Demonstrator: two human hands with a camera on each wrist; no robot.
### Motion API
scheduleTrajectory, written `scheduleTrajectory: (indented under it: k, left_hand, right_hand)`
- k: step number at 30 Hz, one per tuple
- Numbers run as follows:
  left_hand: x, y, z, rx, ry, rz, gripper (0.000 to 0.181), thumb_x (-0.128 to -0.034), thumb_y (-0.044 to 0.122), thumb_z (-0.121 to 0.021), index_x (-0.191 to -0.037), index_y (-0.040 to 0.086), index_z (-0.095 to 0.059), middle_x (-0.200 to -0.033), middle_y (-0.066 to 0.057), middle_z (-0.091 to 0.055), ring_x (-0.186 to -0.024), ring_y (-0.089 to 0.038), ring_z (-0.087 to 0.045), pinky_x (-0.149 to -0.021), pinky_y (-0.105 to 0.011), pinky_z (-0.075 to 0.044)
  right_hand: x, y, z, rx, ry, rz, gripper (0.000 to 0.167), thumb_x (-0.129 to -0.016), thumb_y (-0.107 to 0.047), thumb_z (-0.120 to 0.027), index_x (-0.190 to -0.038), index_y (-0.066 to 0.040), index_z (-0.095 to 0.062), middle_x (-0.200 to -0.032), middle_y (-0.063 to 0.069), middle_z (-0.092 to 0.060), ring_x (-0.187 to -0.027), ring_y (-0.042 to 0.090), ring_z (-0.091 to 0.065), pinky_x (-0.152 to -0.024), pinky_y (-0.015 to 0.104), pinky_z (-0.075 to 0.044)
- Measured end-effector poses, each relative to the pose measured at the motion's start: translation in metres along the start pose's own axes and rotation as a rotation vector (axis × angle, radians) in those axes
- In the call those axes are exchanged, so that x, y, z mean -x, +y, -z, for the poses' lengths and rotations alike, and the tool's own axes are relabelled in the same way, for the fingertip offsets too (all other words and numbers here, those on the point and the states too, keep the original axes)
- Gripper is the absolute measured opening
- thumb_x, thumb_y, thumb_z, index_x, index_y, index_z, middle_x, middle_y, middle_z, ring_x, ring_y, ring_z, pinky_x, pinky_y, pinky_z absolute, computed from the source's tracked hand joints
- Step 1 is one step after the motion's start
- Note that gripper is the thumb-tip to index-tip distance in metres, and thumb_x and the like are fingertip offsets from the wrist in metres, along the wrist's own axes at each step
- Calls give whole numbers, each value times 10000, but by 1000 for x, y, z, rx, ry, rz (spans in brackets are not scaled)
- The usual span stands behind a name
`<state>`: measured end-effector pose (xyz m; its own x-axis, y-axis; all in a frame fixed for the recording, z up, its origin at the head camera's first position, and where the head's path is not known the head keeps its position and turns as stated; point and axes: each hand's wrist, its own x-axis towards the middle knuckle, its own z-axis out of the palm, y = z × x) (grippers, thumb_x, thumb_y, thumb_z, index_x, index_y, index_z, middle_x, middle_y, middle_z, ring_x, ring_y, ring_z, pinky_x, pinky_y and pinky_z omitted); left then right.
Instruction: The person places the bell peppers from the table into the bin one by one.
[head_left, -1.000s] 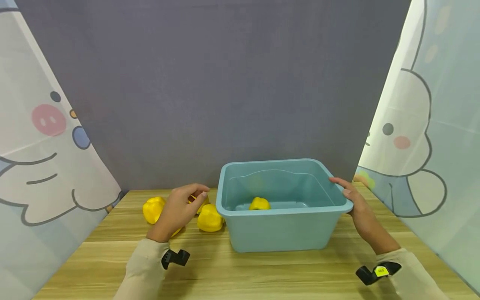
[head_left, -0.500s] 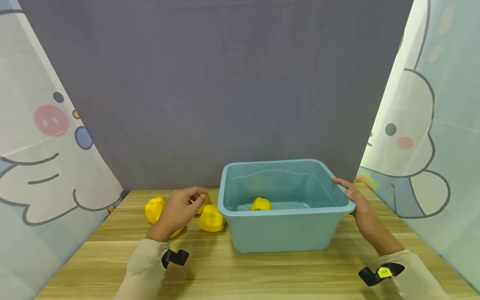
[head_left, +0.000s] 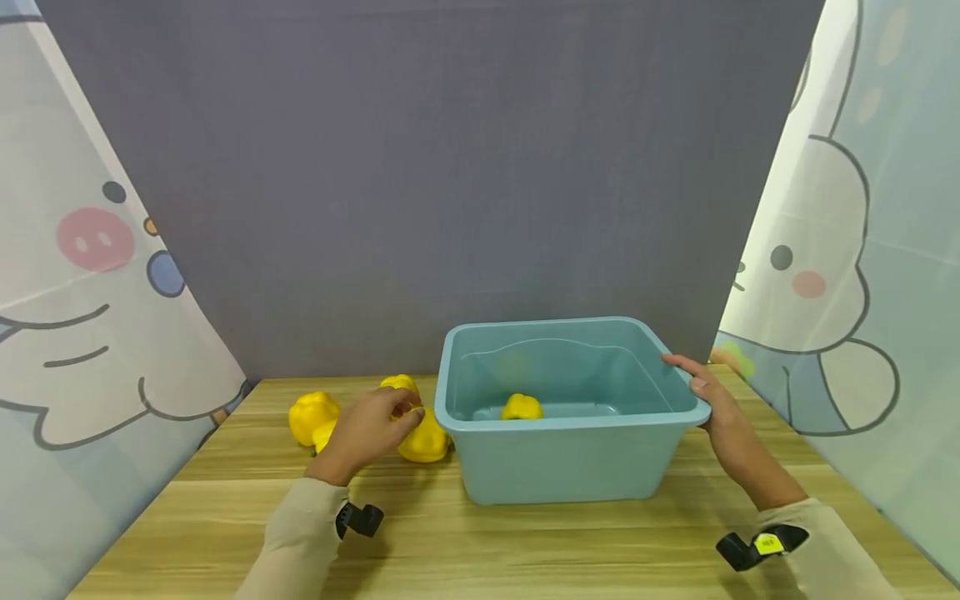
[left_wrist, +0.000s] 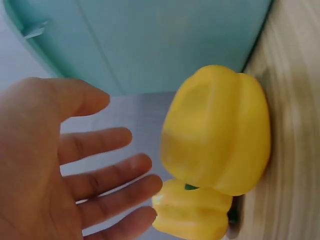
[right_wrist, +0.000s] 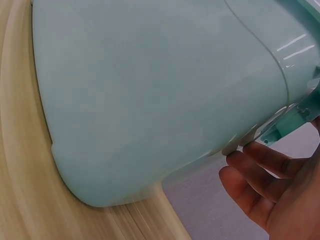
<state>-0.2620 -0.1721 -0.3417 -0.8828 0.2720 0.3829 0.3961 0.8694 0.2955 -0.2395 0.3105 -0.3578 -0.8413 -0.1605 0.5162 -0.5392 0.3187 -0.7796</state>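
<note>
My left hand (head_left: 373, 431) hovers over a group of yellow bell peppers, its fingers loosely bent and spread with nothing held. In the left wrist view, the palm and fingers face a large bell pepper (left_wrist: 217, 130), and another bell pepper (left_wrist: 192, 212) lies behind it near the fingertips; whether they touch cannot be told. My right hand (head_left: 723, 421) grips the right rim of a blue-green plastic bin (head_left: 562, 462). Its fingers reach under the rim against the outer wall (right_wrist: 150, 100). One yellow bell pepper (head_left: 521, 407) lies inside the bin.
Left of the left hand are a bell pepper (head_left: 313, 417) and part of another pepper (head_left: 324, 435). One more pepper (head_left: 400, 383) sits toward the back. A grey cloth (head_left: 450, 183) stands behind the wooden table (head_left: 480, 550), with printed curtains (head_left: 885, 317) at both sides.
My left hand has shifted slightly right and lower, toward the pepper beside the bin, uncovering the pepper at the back. My right hand stays on the bin rim.
</note>
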Motion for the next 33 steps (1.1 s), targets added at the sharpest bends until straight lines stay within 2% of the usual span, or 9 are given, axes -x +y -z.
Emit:
scheduleTrajectory:
  k: [6, 14, 22, 28, 33]
  left_hand:
    - [0, 2, -3, -79, -24, 24, 276, -944, 383, -650, -1117, 183, -730, -1070, -43, -695, -879, -209, -662, -618, -367, -519]
    - [3, -1, -8, -124, -77, 81, 413, -924, 446, -650, -1216, 159, -700, -1173, -83, -686, -1017, -300, -656, -671, -441, -542]
    - [3, 1, -13, -132, -122, 88, 480, -920, 482, -659, -1263, 146, -675, -1150, -86, -682, -960, -262, -663, -648, -431, -537]
    - [3, 5, -16, -149, -152, 101, 562, -899, 527, -672, -1313, 149, -646, -1259, -133, -648, -1053, -340, -648, -733, -522, -533]
    - [4, 10, -18, -161, -166, 102, 618, -866, 549, -704, -1333, 153, -624, -1262, -128, -642, -1056, -345, -644, -748, -549, -518]
  right_hand:
    - [1, -1, 1, 13, -6, 18, 510, -1101, -291, -176, -1533, -96, -361, -1350, 5, -475, -1054, 118, -580, -757, 305, -504]
    - [1, 0, 0, -7, 3, 13, 507, -1096, -284, -186, -1516, -83, -386, -1307, -24, -518, -1028, 110, -587, -756, 295, -497]
    - [0, -2, 0, 5, -3, 22, 511, -1098, -279, -173, -1525, -85, -374, -1353, 4, -477, -1055, 114, -575, -763, 289, -497]
    - [-1, -3, 0, 9, 1, 25, 510, -1099, -277, -172, -1522, -77, -374, -1345, 25, -480, -1048, 122, -578, -757, 295, -498]
    - [0, -3, 0, 19, 1, 15, 518, -1099, -290, -164, -1527, -82, -368, -1351, 5, -479, -1060, 109, -575, -764, 296, -495]
